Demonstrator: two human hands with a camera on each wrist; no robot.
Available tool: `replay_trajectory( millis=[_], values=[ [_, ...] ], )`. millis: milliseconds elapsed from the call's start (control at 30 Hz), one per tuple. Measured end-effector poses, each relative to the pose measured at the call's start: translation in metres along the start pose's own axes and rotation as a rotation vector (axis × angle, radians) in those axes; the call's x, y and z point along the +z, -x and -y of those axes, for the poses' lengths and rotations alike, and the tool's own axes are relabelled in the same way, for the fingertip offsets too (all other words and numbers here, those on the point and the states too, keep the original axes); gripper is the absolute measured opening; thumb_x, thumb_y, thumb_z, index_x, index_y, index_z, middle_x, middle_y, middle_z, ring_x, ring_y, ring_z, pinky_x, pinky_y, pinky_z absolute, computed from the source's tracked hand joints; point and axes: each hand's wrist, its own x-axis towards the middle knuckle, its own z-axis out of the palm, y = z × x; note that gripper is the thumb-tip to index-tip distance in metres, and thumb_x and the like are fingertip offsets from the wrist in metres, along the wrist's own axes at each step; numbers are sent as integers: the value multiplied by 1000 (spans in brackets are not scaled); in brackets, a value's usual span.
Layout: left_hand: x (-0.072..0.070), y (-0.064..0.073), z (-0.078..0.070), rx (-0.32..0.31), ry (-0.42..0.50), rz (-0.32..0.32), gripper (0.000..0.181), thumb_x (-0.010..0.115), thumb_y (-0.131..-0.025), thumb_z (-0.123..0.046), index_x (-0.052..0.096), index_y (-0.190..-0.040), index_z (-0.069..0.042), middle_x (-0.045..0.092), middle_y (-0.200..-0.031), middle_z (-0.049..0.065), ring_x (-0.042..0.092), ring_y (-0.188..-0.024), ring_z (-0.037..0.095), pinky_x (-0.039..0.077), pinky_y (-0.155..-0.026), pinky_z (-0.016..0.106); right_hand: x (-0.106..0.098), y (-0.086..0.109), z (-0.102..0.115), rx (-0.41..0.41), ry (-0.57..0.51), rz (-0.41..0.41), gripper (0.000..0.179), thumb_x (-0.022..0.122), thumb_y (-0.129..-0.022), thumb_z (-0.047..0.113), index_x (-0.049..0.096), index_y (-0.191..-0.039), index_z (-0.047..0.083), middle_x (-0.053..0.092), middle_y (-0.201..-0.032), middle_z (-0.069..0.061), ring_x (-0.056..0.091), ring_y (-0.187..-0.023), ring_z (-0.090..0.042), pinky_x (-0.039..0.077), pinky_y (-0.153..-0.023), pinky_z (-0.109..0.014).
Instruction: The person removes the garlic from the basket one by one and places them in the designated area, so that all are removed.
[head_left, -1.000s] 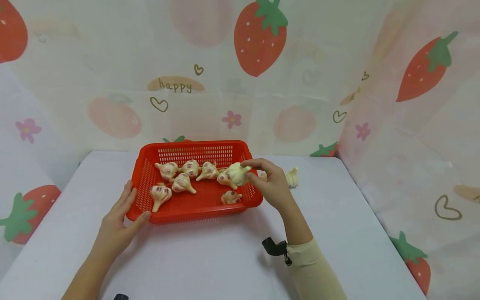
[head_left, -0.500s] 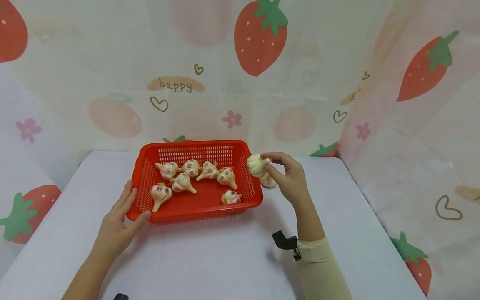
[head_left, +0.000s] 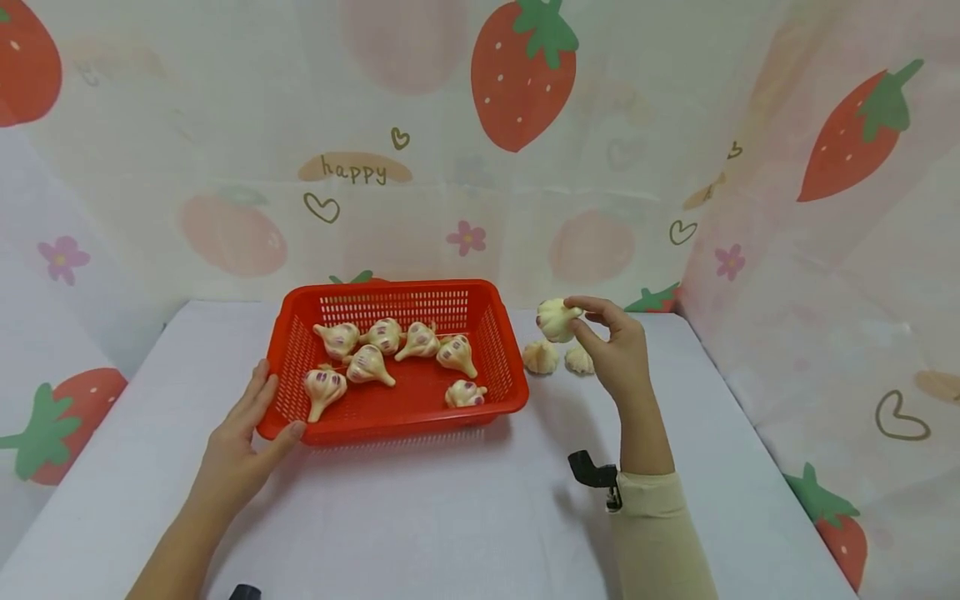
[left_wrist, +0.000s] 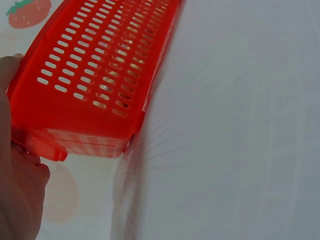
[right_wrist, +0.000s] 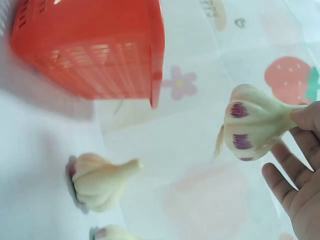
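Observation:
A red plastic basket (head_left: 390, 429) with slotted walls holds several garlic bulbs (head_left: 367, 365) with purple marks. My left hand (head_left: 238, 450) grips its left end, thumb at the front corner; in the left wrist view, fingers (left_wrist: 30, 162) curl below the rim. Right of the basket, my right hand (head_left: 617, 354) pinches a pale garlic bulb (head_left: 556, 321) by its stem, above the table. The right wrist view shows purple patches on this held bulb (right_wrist: 255, 125). Below it, two more garlic bulbs stand on the table, one (head_left: 541, 357) beside the basket, the other (head_left: 579, 359) partly behind my hand.
White cloth covers the table (head_left: 420, 517). A strawberry-print curtain (head_left: 420, 208) hangs close behind the basket and along both sides. A black wrist-camera mount (head_left: 592, 471) sticks out from my right wrist.
My right hand has carried the pinched garlic bulb out from over the basket to the right, above the two bulbs on the table. My left hand and the basket have stayed put.

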Motion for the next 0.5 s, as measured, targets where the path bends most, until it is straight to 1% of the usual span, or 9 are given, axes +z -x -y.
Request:
replay_trajectory(
  millis=[167, 267, 367, 500],
  values=[
    [1, -1, 1, 6, 1, -6, 81, 77, -93, -28, 33, -159, -8, 23, -170, 1, 24, -157, 26, 18, -104, -3, -6, -6, -32, 31, -4, -19, 28, 71, -95, 3, 73, -122, 7, 73, -124, -10, 62, -117, -25, 46, -107, -44],
    [2, -1, 2, 9, -1, -7, 81, 77, -93, -28, 34, -159, -8, 23, -170, 1, 24, -157, 26, 17, -104, -2, -13, -6, -40, 60, -13, -38, 27, 72, -95, 7, 74, -122, 13, 73, -124, -6, 62, -117, -21, 45, -108, -41],
    [1, 0, 3, 8, -5, -4, 82, 77, -93, -29, 34, -160, -9, 23, -170, 0, 24, -157, 25, 17, -104, -3, -21, -6, -47, 82, -11, -72, 26, 72, -96, 10, 74, -121, 15, 74, -123, -3, 62, -117, -17, 47, -107, -37],
    [1, 0, 3, 8, 0, -10, 82, 77, -93, -28, 34, -160, -10, 23, -170, 0, 23, -157, 22, 17, -105, -2, -31, -7, -54, 94, 9, -114, 26, 72, -96, 11, 75, -122, 15, 74, -122, -4, 62, -116, -16, 49, -105, -37]
  ],
)
